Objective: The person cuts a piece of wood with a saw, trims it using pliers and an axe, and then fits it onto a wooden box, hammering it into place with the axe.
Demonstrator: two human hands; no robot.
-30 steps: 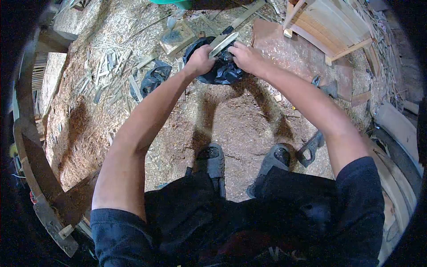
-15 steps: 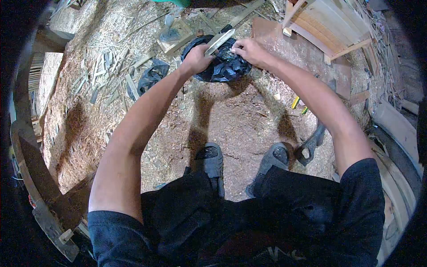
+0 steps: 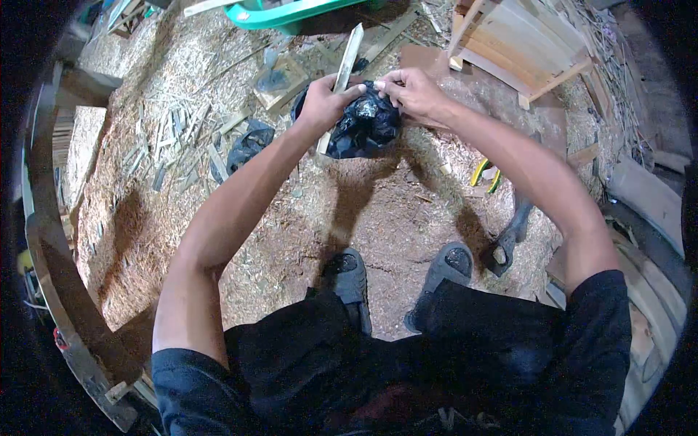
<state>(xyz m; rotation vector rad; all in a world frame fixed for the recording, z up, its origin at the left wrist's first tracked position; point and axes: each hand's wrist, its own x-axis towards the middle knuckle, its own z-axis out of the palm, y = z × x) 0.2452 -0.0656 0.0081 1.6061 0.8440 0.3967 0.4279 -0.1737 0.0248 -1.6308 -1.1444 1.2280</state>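
Observation:
My left hand (image 3: 324, 100) grips a pale flat wooden strip (image 3: 344, 65) that points up and away from me, and it also touches a crumpled black plastic bag (image 3: 361, 125). My right hand (image 3: 411, 92) pinches the top edge of that bag. The bag hangs lifted off the sawdust-covered floor between both hands. What is inside the bag is hidden.
Another black bag (image 3: 246, 144) lies on the floor to the left. A green tub (image 3: 291, 11) stands at the top, a wooden frame (image 3: 523, 43) at the top right. A yellow-green tool (image 3: 483, 173) and a dark tool (image 3: 509, 236) lie near my right shoe (image 3: 447, 269).
Both hands have lifted the black bag off the floor and bunched it tighter. The wooden strip has swung from lying slanted to pointing more upright.

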